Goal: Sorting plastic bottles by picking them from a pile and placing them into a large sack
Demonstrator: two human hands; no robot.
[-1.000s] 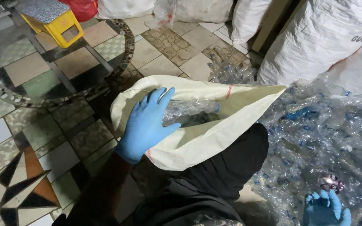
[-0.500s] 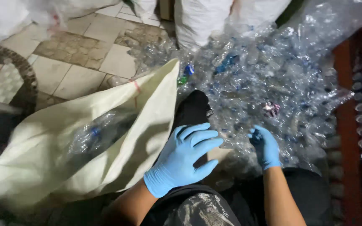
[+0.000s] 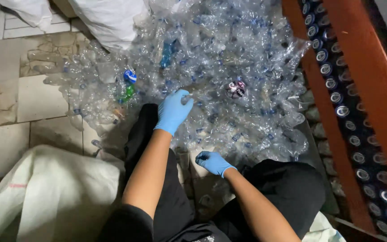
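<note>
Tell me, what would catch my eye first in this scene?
A big heap of crushed clear plastic bottles covers the floor ahead. The left hand in a blue glove reaches into it, the right hand lower down. A pale sack lies at lower left.

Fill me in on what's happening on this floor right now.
A person sits on the tiled floor before a big heap of crushed clear plastic bottles, both hands in blue gloves. The left hand reaches into the near edge of the heap, fingers curled on a clear bottle; whether it is gripped is unclear. The right hand is low by the knees, fingers bent. An open pale sack lies on the person's left.
</note>
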